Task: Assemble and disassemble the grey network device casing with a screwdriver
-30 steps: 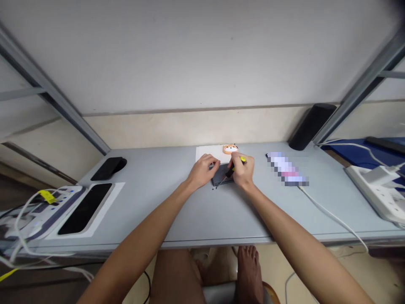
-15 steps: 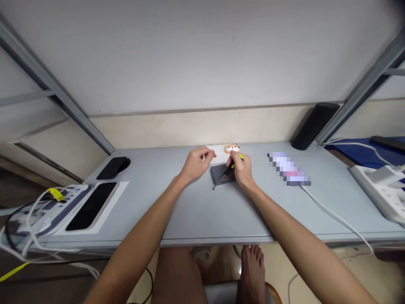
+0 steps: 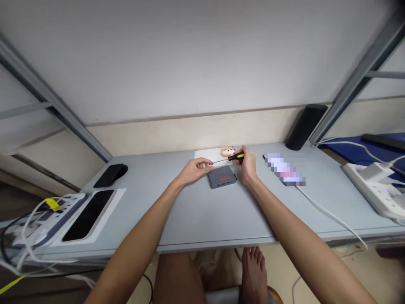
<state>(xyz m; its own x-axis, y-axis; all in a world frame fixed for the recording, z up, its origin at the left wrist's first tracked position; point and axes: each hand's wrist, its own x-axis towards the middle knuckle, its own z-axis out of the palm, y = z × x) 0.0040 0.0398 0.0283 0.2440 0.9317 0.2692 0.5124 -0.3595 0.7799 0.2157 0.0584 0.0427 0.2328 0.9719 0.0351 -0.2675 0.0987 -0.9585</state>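
A screwdriver (image 3: 238, 156) with a black and yellow handle is held in my right hand (image 3: 248, 165), its thin shaft pointing left. At the shaft's tip, the thumb and fingers of my left hand (image 3: 198, 168) come together in a pinch; whatever is between them is too small to make out. Just below both hands, a flat dark grey box (image 3: 222, 176) with a slotted front edge and a reddish mark on top lies on the desk. Behind it are a white sheet (image 3: 202, 155) and an orange and white animal-face item (image 3: 227, 152).
Right on the grey desk (image 3: 202, 219) are a charging phone (image 3: 284, 169), a black cylinder (image 3: 305, 127) and a white power strip (image 3: 375, 190). Left are a black phone (image 3: 90, 214), a black stand-like item (image 3: 110, 175) and another power strip (image 3: 60, 217) with tangled cables.
The screwdriver has lifted off the grey box and swung from pointing down to lying nearly level. My left fingers have come to its tip. The box now shows uncovered.
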